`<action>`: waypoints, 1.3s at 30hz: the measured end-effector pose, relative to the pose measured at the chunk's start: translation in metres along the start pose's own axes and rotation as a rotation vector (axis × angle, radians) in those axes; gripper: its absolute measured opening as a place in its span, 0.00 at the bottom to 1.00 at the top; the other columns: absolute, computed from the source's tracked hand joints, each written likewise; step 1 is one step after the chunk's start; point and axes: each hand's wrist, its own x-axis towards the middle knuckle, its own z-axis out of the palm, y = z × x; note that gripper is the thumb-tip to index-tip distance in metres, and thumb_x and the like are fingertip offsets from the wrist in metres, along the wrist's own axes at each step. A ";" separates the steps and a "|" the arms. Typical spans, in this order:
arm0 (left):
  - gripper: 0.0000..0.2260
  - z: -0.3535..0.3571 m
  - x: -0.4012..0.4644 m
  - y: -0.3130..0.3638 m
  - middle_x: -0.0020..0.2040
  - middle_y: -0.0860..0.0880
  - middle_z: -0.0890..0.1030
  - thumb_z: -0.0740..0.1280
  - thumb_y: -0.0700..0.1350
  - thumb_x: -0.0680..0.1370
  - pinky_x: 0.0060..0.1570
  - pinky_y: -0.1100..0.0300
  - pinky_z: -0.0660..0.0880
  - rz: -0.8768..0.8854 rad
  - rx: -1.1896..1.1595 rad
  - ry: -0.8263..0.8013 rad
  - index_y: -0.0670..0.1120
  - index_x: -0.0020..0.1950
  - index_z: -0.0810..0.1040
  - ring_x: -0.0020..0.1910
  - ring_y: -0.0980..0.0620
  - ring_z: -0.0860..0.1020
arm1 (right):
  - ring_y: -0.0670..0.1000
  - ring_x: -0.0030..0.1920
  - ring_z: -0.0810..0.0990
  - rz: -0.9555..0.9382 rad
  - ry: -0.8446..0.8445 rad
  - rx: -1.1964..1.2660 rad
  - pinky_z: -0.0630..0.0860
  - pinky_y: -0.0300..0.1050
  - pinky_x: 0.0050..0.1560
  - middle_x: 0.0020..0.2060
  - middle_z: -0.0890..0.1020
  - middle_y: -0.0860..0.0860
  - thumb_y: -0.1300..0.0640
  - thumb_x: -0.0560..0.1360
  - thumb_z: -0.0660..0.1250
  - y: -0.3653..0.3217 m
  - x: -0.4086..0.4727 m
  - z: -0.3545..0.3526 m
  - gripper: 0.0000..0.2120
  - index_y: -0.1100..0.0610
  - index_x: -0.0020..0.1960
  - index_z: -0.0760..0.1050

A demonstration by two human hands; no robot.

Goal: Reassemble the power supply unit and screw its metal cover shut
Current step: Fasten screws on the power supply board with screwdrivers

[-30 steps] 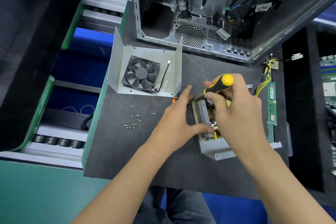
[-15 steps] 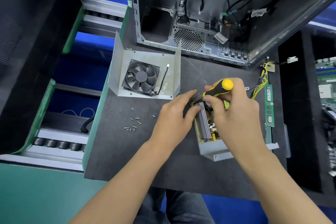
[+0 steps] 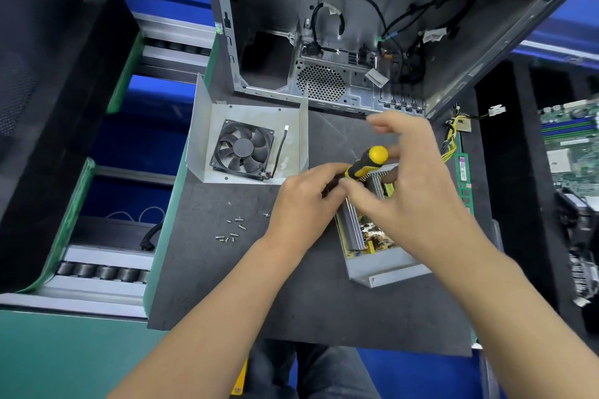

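Open PSU (image 3: 372, 243) on the dark worktop (image 3: 291, 308), right of centre, circuit board and finned heatsink exposed inside its grey metal tray. Just above its far end, a screwdriver (image 3: 368, 162) with a yellow-and-black handle, tilted, yellow cap up and to the right. Left hand (image 3: 304, 204) curled round the lower part of that handle, fingertips at the PSU's far left corner. Right hand (image 3: 411, 185) over the PSU's right side, thumb pressed by the handle's base, the other fingers spread and lifted clear above the cap, blurred; grasping or released, cannot tell. Cover (image 3: 249, 142) lying apart to the left, inner face up, 2 side flaps standing, black fan (image 3: 241, 149) fixed inside with its lead loose. Loose screws (image 3: 233, 230) scattered on the worktop below the cover, left of the left hand. Open PC case (image 3: 356, 42) behind, touching the worktop's far edge. Green RAM stick (image 3: 463, 178) right of the PSU.
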 end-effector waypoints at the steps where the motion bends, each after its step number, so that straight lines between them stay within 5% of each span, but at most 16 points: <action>1: 0.11 0.000 0.001 0.001 0.44 0.47 0.86 0.68 0.42 0.74 0.43 0.70 0.74 -0.001 0.004 0.002 0.40 0.53 0.85 0.41 0.55 0.79 | 0.49 0.52 0.75 -0.104 -0.032 -0.076 0.76 0.46 0.49 0.56 0.72 0.49 0.58 0.71 0.73 -0.001 0.004 -0.005 0.25 0.50 0.65 0.69; 3: 0.10 0.000 0.002 0.002 0.43 0.46 0.86 0.71 0.42 0.74 0.44 0.76 0.70 0.011 0.008 0.008 0.39 0.53 0.85 0.42 0.58 0.79 | 0.56 0.47 0.76 -0.269 -0.076 -0.251 0.75 0.52 0.48 0.49 0.78 0.53 0.62 0.73 0.71 -0.001 0.014 -0.012 0.12 0.57 0.55 0.78; 6: 0.11 0.000 -0.001 0.000 0.44 0.49 0.85 0.74 0.43 0.74 0.45 0.71 0.73 -0.021 -0.012 -0.031 0.43 0.56 0.84 0.41 0.62 0.77 | 0.61 0.43 0.77 -0.315 -0.172 -0.467 0.67 0.47 0.45 0.41 0.79 0.56 0.62 0.75 0.71 -0.004 0.026 -0.017 0.03 0.60 0.48 0.78; 10: 0.23 -0.008 -0.025 -0.006 0.57 0.54 0.84 0.77 0.44 0.72 0.60 0.68 0.74 -0.243 -0.128 -0.028 0.47 0.66 0.79 0.55 0.62 0.81 | 0.61 0.38 0.78 -0.368 -0.232 -0.570 0.66 0.48 0.36 0.37 0.76 0.56 0.55 0.77 0.70 -0.014 0.035 -0.021 0.10 0.61 0.46 0.75; 14: 0.23 -0.018 -0.055 -0.010 0.59 0.56 0.82 0.78 0.46 0.71 0.62 0.65 0.74 -0.248 -0.119 0.078 0.46 0.64 0.80 0.59 0.60 0.80 | 0.60 0.44 0.79 -0.271 -0.346 -0.757 0.66 0.48 0.35 0.42 0.75 0.52 0.41 0.80 0.60 -0.019 0.037 -0.020 0.15 0.54 0.49 0.67; 18: 0.16 -0.033 -0.070 -0.019 0.54 0.56 0.83 0.76 0.44 0.72 0.59 0.70 0.71 -0.182 0.030 0.169 0.44 0.59 0.82 0.54 0.62 0.80 | 0.57 0.39 0.72 -0.214 -0.476 -0.550 0.74 0.54 0.41 0.50 0.66 0.52 0.56 0.78 0.64 -0.021 0.036 -0.021 0.07 0.55 0.54 0.68; 23: 0.13 -0.040 -0.081 -0.032 0.52 0.49 0.84 0.74 0.43 0.74 0.59 0.66 0.73 -0.071 0.158 0.175 0.38 0.55 0.83 0.52 0.55 0.80 | 0.62 0.48 0.79 -0.181 -0.450 -0.805 0.69 0.50 0.38 0.42 0.66 0.51 0.43 0.82 0.59 -0.028 0.042 -0.015 0.14 0.55 0.51 0.66; 26: 0.12 -0.038 -0.083 -0.036 0.51 0.47 0.84 0.71 0.45 0.77 0.60 0.64 0.74 0.013 0.189 0.174 0.37 0.54 0.82 0.52 0.52 0.80 | 0.58 0.45 0.75 -0.199 -0.537 -0.716 0.76 0.53 0.47 0.49 0.66 0.53 0.51 0.81 0.62 -0.032 0.045 -0.013 0.09 0.57 0.56 0.69; 28: 0.12 -0.038 -0.083 -0.037 0.52 0.46 0.83 0.70 0.44 0.78 0.61 0.63 0.73 0.043 0.201 0.172 0.37 0.55 0.82 0.53 0.50 0.80 | 0.57 0.41 0.75 -0.224 -0.536 -0.770 0.77 0.51 0.43 0.48 0.65 0.53 0.58 0.81 0.62 -0.034 0.044 -0.011 0.04 0.57 0.55 0.69; 30: 0.10 -0.038 -0.083 -0.039 0.53 0.45 0.83 0.70 0.42 0.78 0.62 0.63 0.72 0.055 0.227 0.162 0.36 0.55 0.82 0.54 0.49 0.80 | 0.60 0.43 0.78 -0.196 -0.476 -0.893 0.72 0.49 0.37 0.46 0.66 0.53 0.55 0.83 0.61 -0.035 0.042 -0.009 0.06 0.58 0.55 0.70; 33: 0.10 -0.037 -0.082 -0.039 0.53 0.44 0.82 0.70 0.40 0.78 0.61 0.58 0.74 0.049 0.247 0.144 0.36 0.56 0.81 0.54 0.45 0.80 | 0.60 0.47 0.77 -0.140 -0.524 -0.865 0.75 0.51 0.42 0.48 0.66 0.54 0.51 0.83 0.60 -0.035 0.037 -0.012 0.10 0.57 0.56 0.67; 36: 0.09 -0.037 -0.081 -0.038 0.53 0.43 0.82 0.68 0.40 0.79 0.59 0.53 0.75 0.043 0.259 0.140 0.36 0.56 0.81 0.53 0.44 0.79 | 0.55 0.37 0.71 -0.162 -0.546 -0.807 0.74 0.51 0.38 0.50 0.64 0.54 0.65 0.77 0.64 -0.036 0.035 -0.013 0.11 0.58 0.54 0.64; 39: 0.08 -0.035 -0.079 -0.039 0.52 0.43 0.81 0.69 0.38 0.78 0.58 0.50 0.75 0.046 0.279 0.129 0.36 0.55 0.81 0.53 0.43 0.78 | 0.60 0.46 0.79 -0.141 -0.500 -0.946 0.68 0.49 0.36 0.48 0.70 0.54 0.54 0.83 0.60 -0.040 0.035 -0.010 0.08 0.58 0.57 0.69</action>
